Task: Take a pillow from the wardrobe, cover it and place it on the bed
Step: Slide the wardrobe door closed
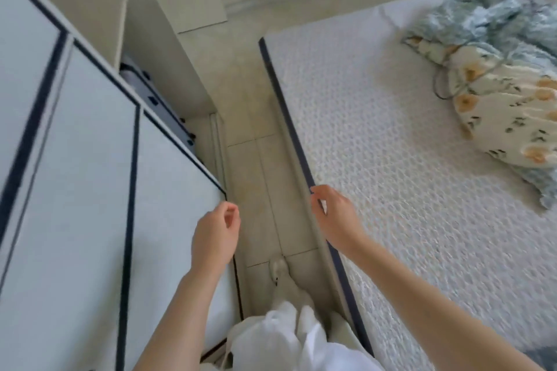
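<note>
The bed (422, 190) filled the right of our view, its quilted mattress bare except for a floral pillow (506, 105) and rumpled blue bedding (488, 15) at the far side. The wardrobe (90, 159) ran along our left, doors mostly closed, open only at its far end (contents blurred, so we could not tell whether a pillow lay inside). Our left hand (215, 238) and right hand (334, 217) hung over the floor (256, 166), each grip loosely curled, pinching nothing. We judged the narrow aisle risky: a bulky pillow might snag the door.
</note>
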Available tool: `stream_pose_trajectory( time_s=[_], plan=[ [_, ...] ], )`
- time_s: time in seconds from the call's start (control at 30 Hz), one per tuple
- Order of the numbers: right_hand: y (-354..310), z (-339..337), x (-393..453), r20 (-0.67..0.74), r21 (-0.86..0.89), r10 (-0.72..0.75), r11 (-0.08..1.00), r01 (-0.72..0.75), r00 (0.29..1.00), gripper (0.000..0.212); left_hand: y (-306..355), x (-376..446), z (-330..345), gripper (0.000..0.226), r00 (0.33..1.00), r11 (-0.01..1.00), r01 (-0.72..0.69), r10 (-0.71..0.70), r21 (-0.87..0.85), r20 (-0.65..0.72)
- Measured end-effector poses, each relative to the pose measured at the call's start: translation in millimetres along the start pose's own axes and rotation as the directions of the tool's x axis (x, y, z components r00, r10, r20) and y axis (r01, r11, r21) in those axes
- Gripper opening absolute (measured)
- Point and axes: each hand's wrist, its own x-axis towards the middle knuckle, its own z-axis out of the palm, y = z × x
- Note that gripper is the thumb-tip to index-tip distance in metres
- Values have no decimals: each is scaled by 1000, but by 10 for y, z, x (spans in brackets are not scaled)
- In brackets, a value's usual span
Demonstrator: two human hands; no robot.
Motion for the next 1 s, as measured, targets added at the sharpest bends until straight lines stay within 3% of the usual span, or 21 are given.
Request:
stream_pose_trajectory(
  time_s=[0.17, 0.3, 0.5, 0.67, 0.8, 0.9, 1.0],
  plan=[
    [-633, 369, 585, 88, 22, -148, 989, 146, 985, 30, -114, 457, -601, 19, 974, 996, 9, 12, 93, -227],
    [-1142, 605, 1034, 138, 82, -226, 973, 216, 964, 29, -62, 771, -973, 21, 920, 986, -77, 126, 146, -371],
    [-1853, 906, 1626, 162, 174, -319, 941, 291, 934, 28, -31, 1131, -1349, 22, 817, 943, -188, 304, 274, -489],
    [-2340, 1090, 1953, 205, 256, -389, 907, 335, 898, 32, -83, 1304, -1600, 21, 696, 827, -280, 524, 487, -490],
    [-2707, 1213, 2205, 286, 322, -441, 881, 348, 851, 36, -58, 1306, -1739, 23, 620, 801, -180, 543, 571, -567],
    [-2976, 1299, 2347, 317, 372, -479, 857, 357, 818, 32, -79, 1273, -1793, 27, 598, 775, -16, 514, 632, -615],
    [-3197, 1395, 2427, 389, 387, -481, 859, 334, 786, 53, -134, 1260, -1841, 33, 589, 733, 167, 463, 660, -663]
  ],
)
